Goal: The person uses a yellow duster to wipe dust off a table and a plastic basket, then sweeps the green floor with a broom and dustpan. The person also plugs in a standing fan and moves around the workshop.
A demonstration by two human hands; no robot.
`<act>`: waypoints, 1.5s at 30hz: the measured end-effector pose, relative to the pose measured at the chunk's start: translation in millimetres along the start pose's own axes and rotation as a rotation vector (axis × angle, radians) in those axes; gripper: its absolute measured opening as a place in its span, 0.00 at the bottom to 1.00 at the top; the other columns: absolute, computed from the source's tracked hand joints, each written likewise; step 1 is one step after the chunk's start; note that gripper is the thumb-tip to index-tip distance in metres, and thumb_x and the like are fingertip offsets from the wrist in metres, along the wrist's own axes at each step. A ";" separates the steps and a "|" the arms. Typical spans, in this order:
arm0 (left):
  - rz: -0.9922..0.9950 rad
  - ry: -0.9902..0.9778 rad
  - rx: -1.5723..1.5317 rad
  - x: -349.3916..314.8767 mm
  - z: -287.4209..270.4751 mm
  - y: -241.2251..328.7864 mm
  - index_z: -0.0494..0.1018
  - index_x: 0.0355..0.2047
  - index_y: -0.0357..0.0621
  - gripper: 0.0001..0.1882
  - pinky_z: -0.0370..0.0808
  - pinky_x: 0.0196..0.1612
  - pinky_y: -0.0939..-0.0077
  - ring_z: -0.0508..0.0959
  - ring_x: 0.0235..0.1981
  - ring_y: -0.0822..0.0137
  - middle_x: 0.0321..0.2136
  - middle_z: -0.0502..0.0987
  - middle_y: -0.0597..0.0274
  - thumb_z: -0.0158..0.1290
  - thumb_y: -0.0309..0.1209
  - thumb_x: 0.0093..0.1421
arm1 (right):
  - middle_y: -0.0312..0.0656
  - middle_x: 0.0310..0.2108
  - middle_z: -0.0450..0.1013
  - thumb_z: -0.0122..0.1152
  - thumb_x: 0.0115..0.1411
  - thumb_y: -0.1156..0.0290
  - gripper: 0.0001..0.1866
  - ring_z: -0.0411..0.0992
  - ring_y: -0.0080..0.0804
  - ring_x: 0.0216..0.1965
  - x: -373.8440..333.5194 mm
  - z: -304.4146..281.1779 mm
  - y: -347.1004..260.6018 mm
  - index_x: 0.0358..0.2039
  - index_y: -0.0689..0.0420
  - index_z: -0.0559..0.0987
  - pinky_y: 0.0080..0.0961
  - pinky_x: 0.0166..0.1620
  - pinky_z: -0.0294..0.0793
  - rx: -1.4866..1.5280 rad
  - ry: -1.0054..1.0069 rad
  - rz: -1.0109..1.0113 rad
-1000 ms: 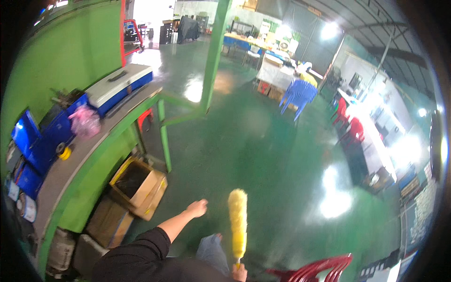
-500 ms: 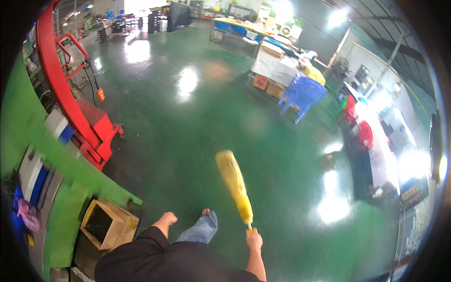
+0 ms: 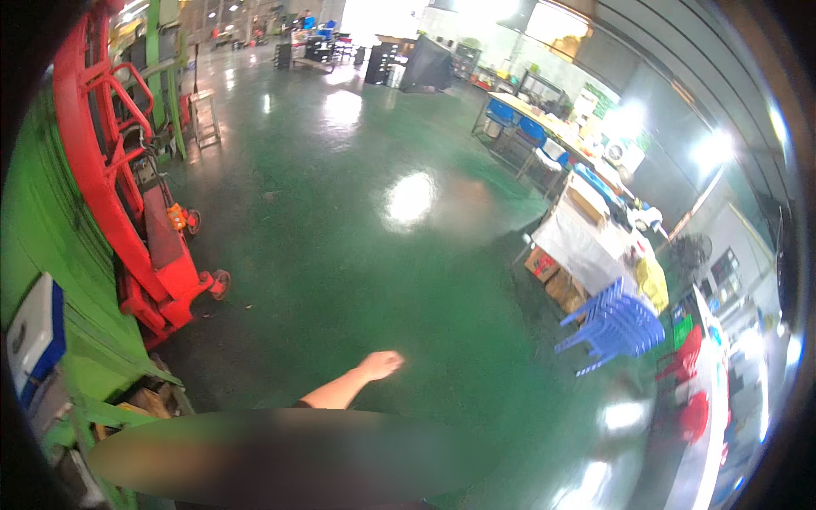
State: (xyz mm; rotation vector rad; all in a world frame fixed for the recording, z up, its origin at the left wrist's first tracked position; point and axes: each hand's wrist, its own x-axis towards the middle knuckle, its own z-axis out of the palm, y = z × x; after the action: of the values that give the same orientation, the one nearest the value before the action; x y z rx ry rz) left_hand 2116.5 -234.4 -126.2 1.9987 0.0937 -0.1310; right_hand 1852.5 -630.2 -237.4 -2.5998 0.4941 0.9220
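My left hand (image 3: 380,365) reaches out over the green floor (image 3: 340,293) from a dark sleeve, its fingers curled in with nothing seen in them. It touches nothing. My right hand is out of view, and so is the yellow duster it held earlier. A blurred patch covers the lower middle of the picture and hides my body.
On the left stand a red lifting machine (image 3: 157,255) and a green panel (image 3: 51,229), with a white-and-blue box (image 3: 36,331) beside it. To the right are stacked blue plastic stools (image 3: 612,327), a covered table (image 3: 586,242) and red chairs (image 3: 693,416).
The view has tilted up and turned, so the stools and tables sit lower and further right. My left hand has swung forward. My right hand and the yellow duster have left the picture.
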 end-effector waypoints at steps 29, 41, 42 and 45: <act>0.071 0.450 -0.074 1046.8 -598.3 -55.0 0.71 0.40 0.43 0.12 0.72 0.36 0.72 0.76 0.32 0.68 0.31 0.77 0.58 0.45 0.35 0.59 | 0.38 0.14 0.68 0.59 0.45 0.66 0.11 0.70 0.28 0.16 812.1 -461.8 -955.0 0.19 0.60 0.70 0.29 0.20 0.69 0.169 0.102 -0.371; -1.178 0.019 0.405 885.3 -726.7 -344.4 0.76 0.29 0.39 0.13 0.72 0.41 0.60 0.73 0.41 0.48 0.38 0.75 0.50 0.46 0.34 0.50 | 0.37 0.14 0.66 0.57 0.49 0.71 0.08 0.67 0.26 0.12 1081.3 -637.0 -1668.1 0.23 0.62 0.70 0.26 0.14 0.67 0.094 -0.030 -0.549; -1.288 -0.002 0.329 883.8 -752.8 -347.5 0.76 0.30 0.39 0.13 0.71 0.42 0.59 0.74 0.40 0.48 0.37 0.75 0.50 0.48 0.33 0.48 | 0.37 0.14 0.66 0.57 0.49 0.71 0.08 0.67 0.26 0.12 1099.3 -641.9 -1718.3 0.23 0.61 0.70 0.26 0.14 0.67 0.010 0.101 -0.595; -0.988 -0.273 0.622 980.3 -867.2 -366.8 0.76 0.31 0.39 0.14 0.69 0.44 0.59 0.74 0.40 0.48 0.35 0.76 0.49 0.51 0.31 0.44 | 0.37 0.14 0.66 0.58 0.49 0.71 0.08 0.67 0.26 0.13 1145.5 -648.9 -1837.3 0.23 0.61 0.70 0.26 0.15 0.66 -0.046 0.047 -0.602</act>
State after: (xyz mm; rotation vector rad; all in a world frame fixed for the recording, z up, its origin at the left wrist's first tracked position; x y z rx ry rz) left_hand 3085.3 713.5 -228.7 2.3363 0.9560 -1.1749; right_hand 3819.7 479.3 -148.4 -2.5703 -0.2989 0.6657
